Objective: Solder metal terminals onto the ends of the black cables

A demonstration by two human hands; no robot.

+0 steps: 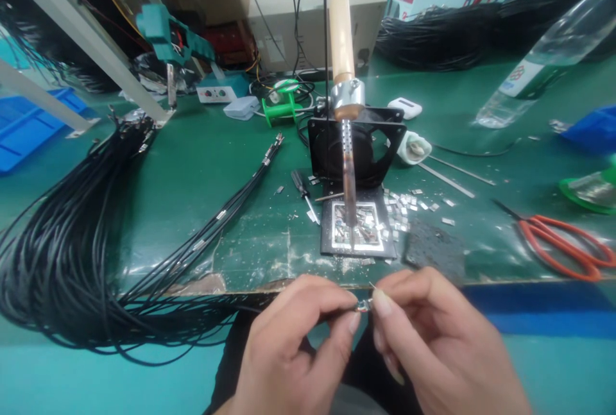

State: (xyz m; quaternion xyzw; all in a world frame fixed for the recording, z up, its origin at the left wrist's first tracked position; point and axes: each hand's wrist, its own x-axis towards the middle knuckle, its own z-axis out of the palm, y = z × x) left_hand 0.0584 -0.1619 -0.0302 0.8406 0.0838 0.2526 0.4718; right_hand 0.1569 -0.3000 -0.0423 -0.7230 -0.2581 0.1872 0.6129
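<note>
My left hand (308, 331) pinches the end of a thin black cable near the front edge of the bench. A small silvery metal connector (364, 305) sticks out between its thumb and forefinger. My right hand (423, 331) is closed by thumb and forefinger at the other side of this connector, and a fine pale wire tip (371, 285) shows above its thumb. Just beyond the hands, a soldering iron (349, 145) with a wooden handle points down over a tray (327, 235) of small metal parts.
Behind the tray stands a black fan frame (356, 152). A large bundle of black cables (62, 242) hangs at left, with several cables (231, 210) nearer. A screwdriver (304, 192), a dark pad (433, 249), orange-handled scissors (558, 245) and a tilted plastic bottle (539, 68) lie around.
</note>
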